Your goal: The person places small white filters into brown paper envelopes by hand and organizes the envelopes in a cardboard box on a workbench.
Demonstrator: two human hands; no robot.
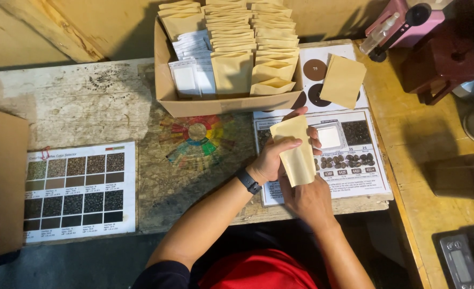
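Head view, left hand: your left hand, with a dark watch on the wrist, is closed around the upper left edge of a tan paper pouch, thumb across its face.
Head view, right hand: your right hand grips the pouch's lower end from beneath, fingers hidden behind the paper.
Pouch: held upright-tilted above the printed bean chart, just in front of the cardboard box.
Box: packed with rows of matching pouches and some white sachets.
Nearby: one loose pouch lies on a sheet to the right of the box; a colour wheel and a second chart sit to your left.
Handling: keep both grips at the edges so the paper stays uncreased, and hold it flat.
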